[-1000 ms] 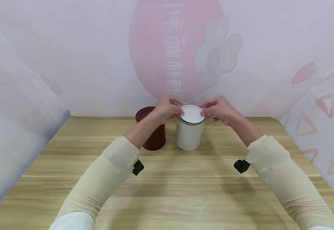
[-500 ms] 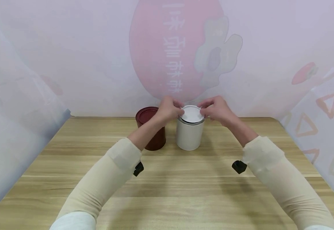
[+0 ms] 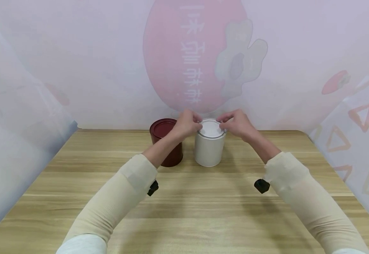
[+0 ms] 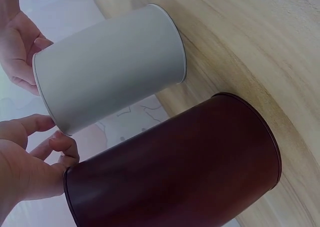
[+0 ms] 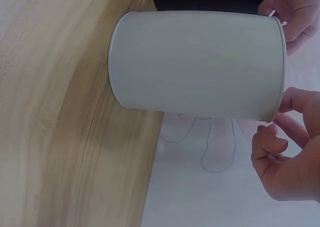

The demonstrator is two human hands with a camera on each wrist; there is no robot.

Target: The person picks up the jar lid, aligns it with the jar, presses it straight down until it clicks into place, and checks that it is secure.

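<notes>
A white can stands upright at the back of the wooden table, and a white lid lies flat on its top. My left hand has its curled fingertips on the lid's left rim. My right hand does the same on the right rim. In the left wrist view the left hand touches the top edge of the white can. The right wrist view shows the right hand curled at the top edge of the white can.
A dark red can with its lid on stands just left of the white can, almost touching it, under my left wrist. A pale printed cloth backdrop rises right behind both cans and along the table's sides.
The white lid, tilted and slightly raised a second ago, has come down flat onto the can. Both hands have moved a little lower and closer to its rim.
</notes>
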